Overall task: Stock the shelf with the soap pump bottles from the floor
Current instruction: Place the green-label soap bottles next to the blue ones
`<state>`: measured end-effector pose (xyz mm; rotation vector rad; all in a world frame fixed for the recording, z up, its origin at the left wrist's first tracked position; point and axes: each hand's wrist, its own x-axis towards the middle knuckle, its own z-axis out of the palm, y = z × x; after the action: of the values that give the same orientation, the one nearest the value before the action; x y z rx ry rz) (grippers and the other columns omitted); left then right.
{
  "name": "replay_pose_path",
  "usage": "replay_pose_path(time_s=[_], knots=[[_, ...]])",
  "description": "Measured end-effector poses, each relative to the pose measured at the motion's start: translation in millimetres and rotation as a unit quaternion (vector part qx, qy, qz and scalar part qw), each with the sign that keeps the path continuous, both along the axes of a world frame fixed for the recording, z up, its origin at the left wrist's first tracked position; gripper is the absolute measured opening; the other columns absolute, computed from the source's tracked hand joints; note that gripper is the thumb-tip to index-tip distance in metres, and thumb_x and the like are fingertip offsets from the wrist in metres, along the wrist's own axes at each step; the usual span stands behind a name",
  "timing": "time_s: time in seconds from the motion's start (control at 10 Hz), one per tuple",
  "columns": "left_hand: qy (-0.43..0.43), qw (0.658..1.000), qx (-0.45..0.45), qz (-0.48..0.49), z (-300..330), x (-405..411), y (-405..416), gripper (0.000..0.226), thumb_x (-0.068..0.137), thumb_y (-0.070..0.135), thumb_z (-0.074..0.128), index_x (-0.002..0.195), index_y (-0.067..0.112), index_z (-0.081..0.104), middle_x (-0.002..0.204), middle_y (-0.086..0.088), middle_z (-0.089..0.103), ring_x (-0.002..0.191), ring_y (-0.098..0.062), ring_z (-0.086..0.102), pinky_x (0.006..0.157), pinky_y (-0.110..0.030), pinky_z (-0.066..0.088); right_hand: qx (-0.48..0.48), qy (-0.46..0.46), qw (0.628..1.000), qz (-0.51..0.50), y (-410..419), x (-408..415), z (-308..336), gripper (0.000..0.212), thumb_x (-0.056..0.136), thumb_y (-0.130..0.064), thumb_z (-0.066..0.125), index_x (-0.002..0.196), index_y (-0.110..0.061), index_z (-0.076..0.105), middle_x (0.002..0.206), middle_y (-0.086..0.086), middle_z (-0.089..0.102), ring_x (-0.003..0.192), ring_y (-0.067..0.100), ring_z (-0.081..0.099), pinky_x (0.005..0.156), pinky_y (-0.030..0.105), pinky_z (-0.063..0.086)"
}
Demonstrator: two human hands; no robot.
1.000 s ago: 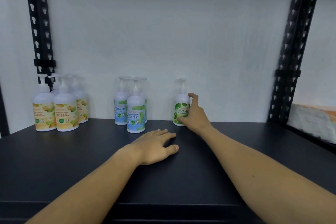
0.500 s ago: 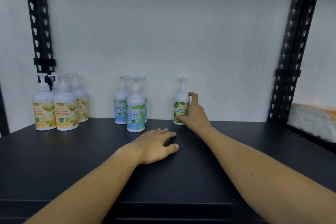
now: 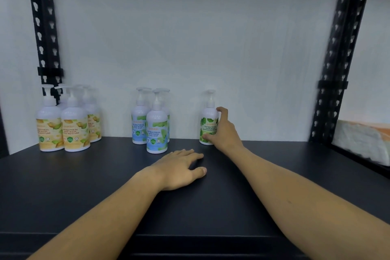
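Note:
A green-labelled soap pump bottle [image 3: 207, 121] stands upright at the back of the black shelf [image 3: 84, 186], close to the white wall. My right hand [image 3: 224, 133] grips its right side, thumb low on the front and forefinger up by its shoulder. My left hand [image 3: 179, 169] rests flat on the shelf in front, palm down, holding nothing. A group of blue-labelled pump bottles [image 3: 156, 131] stands left of centre. Several yellow-labelled pump bottles [image 3: 75, 129] stand in the back left corner.
Black perforated uprights frame the shelf at the left [image 3: 43, 34] and right [image 3: 337, 59]. Beyond the right upright lies a white and orange bundle [image 3: 363, 139] on a neighbouring shelf. The floor is out of view.
The green-labelled bottle has slid a little farther back toward the wall under my right hand. My left hand has stayed in place.

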<state>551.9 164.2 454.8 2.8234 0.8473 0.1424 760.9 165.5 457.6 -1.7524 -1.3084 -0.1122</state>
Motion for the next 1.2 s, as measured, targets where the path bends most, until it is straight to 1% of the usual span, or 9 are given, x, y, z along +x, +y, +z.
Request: replay_pose_path(time_s=[0.1,0.4,0.6,0.7,0.8,0.9,1.0,1.1,1.2], knots=[[0.001,1.0,0.001,0.0,0.1,0.6,-0.3,0.061,0.101,0.055,0.038,0.156,0.035,0.022,0.166,0.002,0.012,0.153,-0.015,0.007,0.124,-0.035,0.006,0.002,0.0,1.0,-0.001,0.4,-1.1,0.3,0.089,0.076,-0.017,0.083,0.138,-0.027,0.021,0.111,0.004,0.063,0.097,0.025,0.066,0.082,0.046,0.057],[-0.001,1.0,0.002,0.0,-0.9,0.8,1.0,0.061,0.101,0.055,0.038,0.156,0.036,0.022,0.166,0.003,0.013,0.153,-0.014,0.007,0.124,-0.035,0.007,0.002,-0.003,1.0,-0.012,-0.1,-4.6,0.6,0.087,0.075,-0.018,0.083,0.136,-0.028,0.022,0.111,0.004,0.063,0.096,0.025,0.065,0.079,0.043,0.056],[0.0,1.0,0.004,-0.001,-0.4,0.7,0.8,0.061,0.101,0.055,0.038,0.156,0.035,0.022,0.166,0.002,0.013,0.153,-0.015,0.007,0.124,-0.035,0.007,-0.002,-0.001,1.0,-0.01,-1.1,-4.7,1.2,0.088,0.075,-0.017,0.083,0.136,-0.028,0.021,0.112,0.003,0.063,0.097,0.025,0.065,0.082,0.045,0.057],[-0.001,1.0,0.002,0.0,-0.5,1.2,0.7,0.061,0.101,0.055,0.038,0.156,0.035,0.022,0.166,0.002,0.013,0.153,-0.015,0.007,0.124,-0.035,0.007,-0.005,0.005,1.0,-0.003,-3.3,-5.4,1.9,0.088,0.076,-0.017,0.083,0.137,-0.028,0.021,0.112,0.003,0.063,0.099,0.024,0.065,0.084,0.044,0.056],[-0.003,1.0,-0.001,-0.001,-0.8,0.9,0.9,0.06,0.101,0.055,0.038,0.156,0.035,0.023,0.166,0.003,0.013,0.153,-0.015,0.007,0.124,-0.035,0.007,-0.011,0.024,1.0,0.017,-8.6,-5.4,2.6,0.093,0.077,-0.017,0.083,0.142,-0.028,0.018,0.113,0.002,0.061,0.101,0.023,0.065,0.086,0.041,0.055],[-0.008,1.0,-0.004,0.001,-1.3,0.4,1.3,0.06,0.101,0.055,0.039,0.156,0.036,0.024,0.166,0.003,0.014,0.153,-0.014,0.008,0.123,-0.035,0.008,-0.04,0.043,0.998,0.013,-20.5,-4.3,2.7,0.106,0.079,-0.016,0.081,0.154,-0.024,0.006,0.105,0.002,0.057,0.093,0.017,0.056,0.081,0.031,0.048],[-0.02,1.0,-0.003,0.005,1.0,-1.6,-3.4,0.059,0.101,0.053,0.04,0.155,0.035,0.027,0.165,0.003,0.018,0.152,-0.014,0.012,0.123,-0.034,0.011,-0.108,0.027,0.993,-0.04,-35.4,0.2,4.8,0.101,0.083,-0.019,0.076,0.156,-0.019,0.007,0.117,0.014,0.058,0.095,0.024,0.058,0.082,0.035,0.05],[-0.022,0.999,0.016,0.023,2.9,-4.2,-8.9,0.057,0.101,0.054,0.04,0.154,0.034,0.031,0.163,0.005,0.023,0.15,-0.015,0.02,0.12,-0.035,0.019,-0.21,-0.018,0.974,-0.078,-51.3,-3.7,8.4,0.085,0.086,-0.029,0.069,0.153,-0.014,0.019,0.134,0.017,0.048,0.116,0.032,0.056,0.094,0.041,0.05],[-0.028,0.996,0.049,0.076,5.4,-12.9,-15.4,0.054,0.098,0.057,0.04,0.146,0.031,0.042,0.15,0.006,0.044,0.135,-0.017,0.041,0.108,-0.038,0.038,-0.304,-0.091,0.945,-0.083,-74.0,-15.1,17.8,0.063,0.092,-0.044,0.059,0.142,-0.01,0.04,0.137,0.012,0.05,0.121,0.03,0.053,0.095,0.039,0.048]])
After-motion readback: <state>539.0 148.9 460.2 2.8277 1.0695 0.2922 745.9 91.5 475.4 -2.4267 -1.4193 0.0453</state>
